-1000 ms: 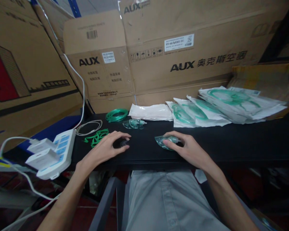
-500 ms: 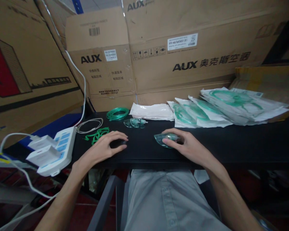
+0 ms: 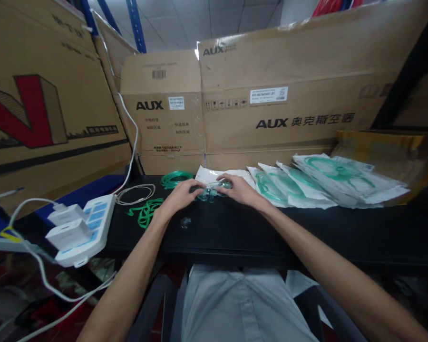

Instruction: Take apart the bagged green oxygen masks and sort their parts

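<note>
Clear mask pieces (image 3: 209, 194): before the white packet (image 3: 207, 175), between my left hand (image 3: 181, 195) and right hand (image 3: 243, 191), both half-curled; firmness of hold, cannot tell. Seemingly finished: green-filled packets (image 3: 278, 187). Seemingly outstanding, loose: green tubing (image 3: 166, 182), green straps (image 3: 146, 214), small clear piece (image 3: 186, 222).

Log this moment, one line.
left hand: at clear mask parts; right hand: same parts; grips: unclear; small clear piece: on black table

Tabletop (image 3: 278, 232): masks (image 3: 209, 194) between left hand (image 3: 182, 194) and right hand (image 3: 239, 189); packet (image 3: 205, 175) directly behind. Left: cord bundle (image 3: 148, 213), tubing coil (image 3: 175, 178) behind it, power strip (image 3: 100, 222) farther left. Right: bagged tubing sets (image 3: 324, 183). Cartons (image 3: 271, 107) behind, also far left.
</note>
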`<state>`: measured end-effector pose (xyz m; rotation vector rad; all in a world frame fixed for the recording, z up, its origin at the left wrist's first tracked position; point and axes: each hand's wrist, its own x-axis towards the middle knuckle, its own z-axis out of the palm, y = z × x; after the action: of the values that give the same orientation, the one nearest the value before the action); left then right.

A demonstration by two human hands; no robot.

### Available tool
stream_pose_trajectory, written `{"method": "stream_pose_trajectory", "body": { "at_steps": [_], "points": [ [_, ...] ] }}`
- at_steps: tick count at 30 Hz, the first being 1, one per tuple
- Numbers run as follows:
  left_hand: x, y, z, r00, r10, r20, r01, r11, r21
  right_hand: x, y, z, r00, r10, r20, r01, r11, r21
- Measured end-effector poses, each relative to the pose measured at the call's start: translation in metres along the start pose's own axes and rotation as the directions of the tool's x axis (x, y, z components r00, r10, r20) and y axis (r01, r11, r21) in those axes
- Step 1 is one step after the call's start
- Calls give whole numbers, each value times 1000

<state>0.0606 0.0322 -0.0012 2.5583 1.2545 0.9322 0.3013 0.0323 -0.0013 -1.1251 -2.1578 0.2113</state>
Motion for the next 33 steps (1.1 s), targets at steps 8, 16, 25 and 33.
{"method": "stream_pose_trajectory", "body": {
  "at_steps": [8, 16, 25, 33],
  "points": [
    [-5, -13, 8, 999, -4, -41, -1, 993, -117, 4, 0, 20, 987, -110, 115, 119, 990, -71],
    [-5, -11, 13, 995, 24, -101, -32, 996, -84, -5, -13, 20, 969, -162, 188, 201, 957, -207],
    [-8, -8, 14, 992, 41, -120, -40, 999, 13, -10, -26, 26, 984, -78, 162, 123, 949, -291],
    [-10, -11, 15, 990, 66, -127, -59, 996, 61, -7, -28, 14, 976, -132, 172, 175, 950, -260]
  ]
}}
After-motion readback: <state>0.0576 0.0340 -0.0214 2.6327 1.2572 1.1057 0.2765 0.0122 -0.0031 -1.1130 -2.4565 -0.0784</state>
